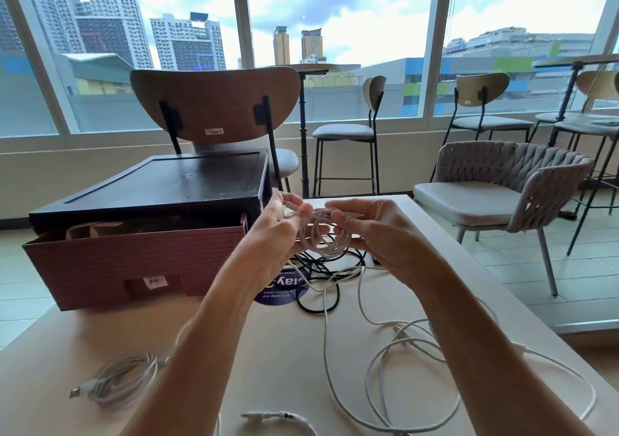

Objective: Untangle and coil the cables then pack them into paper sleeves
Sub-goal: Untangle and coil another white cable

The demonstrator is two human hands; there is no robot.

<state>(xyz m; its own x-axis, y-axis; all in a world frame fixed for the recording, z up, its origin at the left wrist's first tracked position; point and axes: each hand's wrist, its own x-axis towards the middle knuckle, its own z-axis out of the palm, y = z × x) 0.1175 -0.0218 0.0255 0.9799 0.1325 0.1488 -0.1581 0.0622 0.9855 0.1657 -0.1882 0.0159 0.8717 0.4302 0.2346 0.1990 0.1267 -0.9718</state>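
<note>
Both my hands are raised over the beige table (100, 328), holding a small coil of white cable (323, 234) between them. My left hand (278, 226) grips the coil's left side, and one cable end runs through its fingers. My right hand (365, 231) pinches the coil's right side. Below the coil lies a tangle of black cable (321, 270) mixed with loose white cable (395, 362) that sprawls toward me. A coiled white USB cable (120, 380) rests at the near left. Another white connector end (268, 417) lies at the near edge.
A reddish-brown cardboard box (110, 261) with brown paper pieces inside stands at the left under a black tray-like lid (160, 184). A round blue sticker (281, 290) marks the table. Chairs, stools and a woven armchair (502, 184) stand beyond, by the windows.
</note>
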